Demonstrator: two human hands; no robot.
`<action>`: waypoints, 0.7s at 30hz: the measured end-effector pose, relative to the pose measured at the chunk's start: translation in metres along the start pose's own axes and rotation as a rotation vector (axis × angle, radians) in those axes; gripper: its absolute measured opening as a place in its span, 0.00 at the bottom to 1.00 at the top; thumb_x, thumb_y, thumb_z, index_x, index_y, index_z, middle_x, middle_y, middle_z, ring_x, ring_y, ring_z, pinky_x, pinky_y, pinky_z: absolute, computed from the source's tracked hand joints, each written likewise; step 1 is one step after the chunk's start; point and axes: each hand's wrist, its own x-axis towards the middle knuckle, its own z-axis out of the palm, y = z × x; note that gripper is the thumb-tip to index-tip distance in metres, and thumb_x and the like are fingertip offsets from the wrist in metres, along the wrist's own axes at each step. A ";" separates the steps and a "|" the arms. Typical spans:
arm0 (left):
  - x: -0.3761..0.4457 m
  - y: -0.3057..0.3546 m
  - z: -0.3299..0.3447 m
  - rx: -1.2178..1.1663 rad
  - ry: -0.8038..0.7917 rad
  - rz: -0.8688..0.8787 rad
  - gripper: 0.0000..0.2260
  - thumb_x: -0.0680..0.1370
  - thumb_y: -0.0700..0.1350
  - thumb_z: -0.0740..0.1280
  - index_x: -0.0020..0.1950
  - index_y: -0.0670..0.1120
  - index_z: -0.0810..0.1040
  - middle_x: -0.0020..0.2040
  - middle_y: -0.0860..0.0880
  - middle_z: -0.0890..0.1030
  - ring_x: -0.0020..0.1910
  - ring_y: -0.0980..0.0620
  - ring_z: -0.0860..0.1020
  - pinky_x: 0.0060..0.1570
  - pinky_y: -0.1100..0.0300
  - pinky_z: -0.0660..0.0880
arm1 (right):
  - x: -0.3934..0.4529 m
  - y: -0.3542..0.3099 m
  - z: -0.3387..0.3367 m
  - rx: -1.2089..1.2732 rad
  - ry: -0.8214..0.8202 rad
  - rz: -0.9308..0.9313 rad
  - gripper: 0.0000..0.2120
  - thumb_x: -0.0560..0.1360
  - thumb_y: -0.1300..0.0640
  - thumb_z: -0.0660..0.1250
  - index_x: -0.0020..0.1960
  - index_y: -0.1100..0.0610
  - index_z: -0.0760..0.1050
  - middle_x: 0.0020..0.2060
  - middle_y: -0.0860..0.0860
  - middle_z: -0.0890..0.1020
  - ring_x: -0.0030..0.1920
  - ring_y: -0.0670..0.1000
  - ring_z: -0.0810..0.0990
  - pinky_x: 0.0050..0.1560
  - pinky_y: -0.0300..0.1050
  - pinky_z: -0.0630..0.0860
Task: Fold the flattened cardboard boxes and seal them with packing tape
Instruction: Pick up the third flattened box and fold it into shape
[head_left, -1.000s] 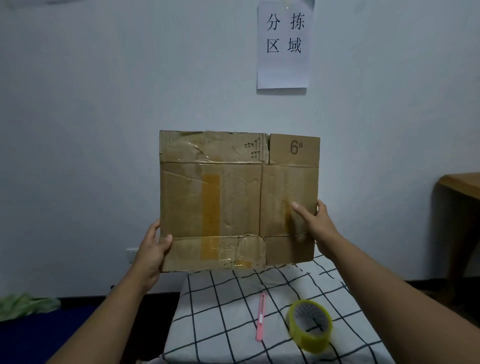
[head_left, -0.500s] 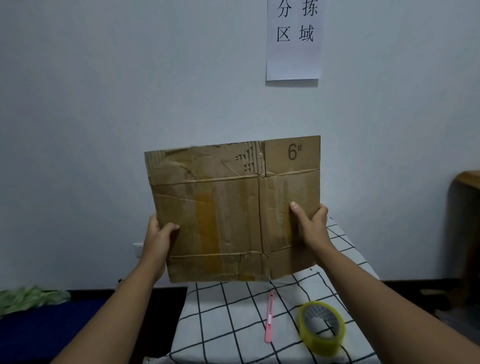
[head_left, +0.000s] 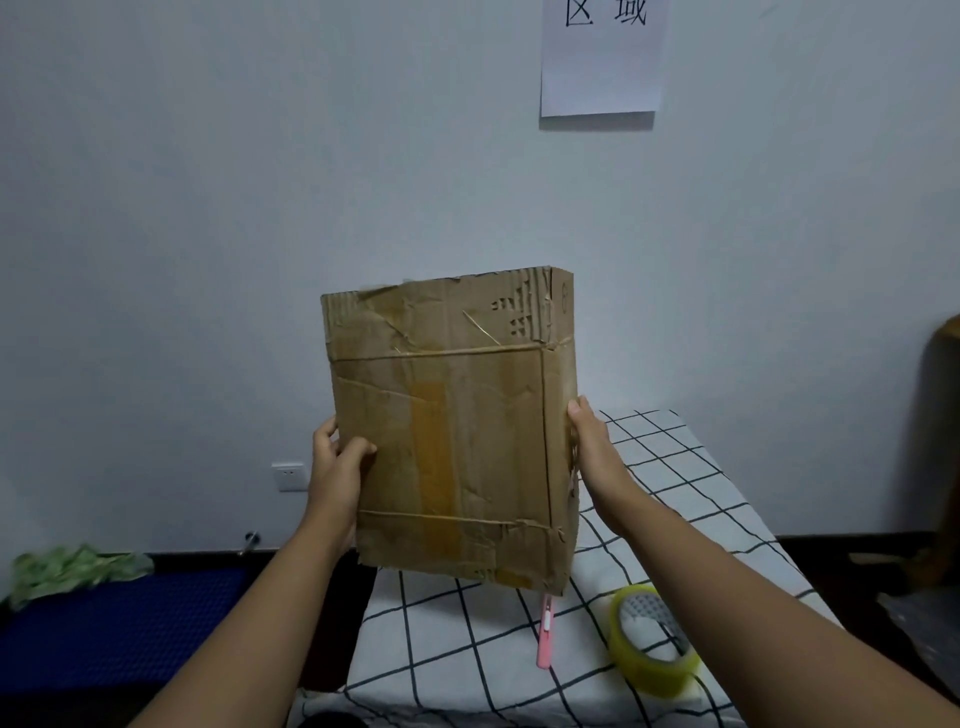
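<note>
While two hands, left hand (head_left: 336, 460) and right hand (head_left: 592, 441), hold one cardboard box (head_left: 452, 431), one tape roll (head_left: 652, 636) lies nearby.

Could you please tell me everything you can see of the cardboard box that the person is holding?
The cardboard box is brown, worn corrugated board, creased and torn along its top flap, with strips of old yellowish tape down its broad face. It is held upright in the air before the wall, above the checked surface. Its narrow right panel is angled away, so it looks partly opened. The left hand grips its left edge, thumb on the front; the right hand holds its right side.
</note>
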 end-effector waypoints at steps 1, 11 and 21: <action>0.000 -0.003 -0.001 -0.012 0.003 -0.002 0.21 0.79 0.41 0.62 0.70 0.55 0.64 0.60 0.46 0.77 0.57 0.46 0.76 0.57 0.46 0.75 | 0.000 0.000 0.003 -0.006 -0.013 -0.004 0.35 0.72 0.26 0.53 0.71 0.45 0.67 0.72 0.48 0.66 0.69 0.48 0.68 0.69 0.55 0.66; -0.013 -0.020 0.011 0.029 -0.057 0.040 0.21 0.81 0.54 0.60 0.74 0.53 0.64 0.65 0.50 0.73 0.56 0.61 0.73 0.47 0.61 0.71 | 0.000 0.007 0.000 0.019 -0.002 0.078 0.23 0.79 0.33 0.51 0.51 0.43 0.80 0.43 0.45 0.84 0.41 0.47 0.80 0.42 0.44 0.74; -0.022 -0.038 0.044 0.080 -0.136 0.063 0.35 0.68 0.71 0.65 0.73 0.62 0.62 0.71 0.52 0.70 0.68 0.50 0.71 0.67 0.45 0.70 | -0.002 0.023 -0.027 0.197 0.140 0.140 0.24 0.81 0.35 0.50 0.53 0.44 0.81 0.47 0.46 0.86 0.53 0.48 0.81 0.53 0.48 0.76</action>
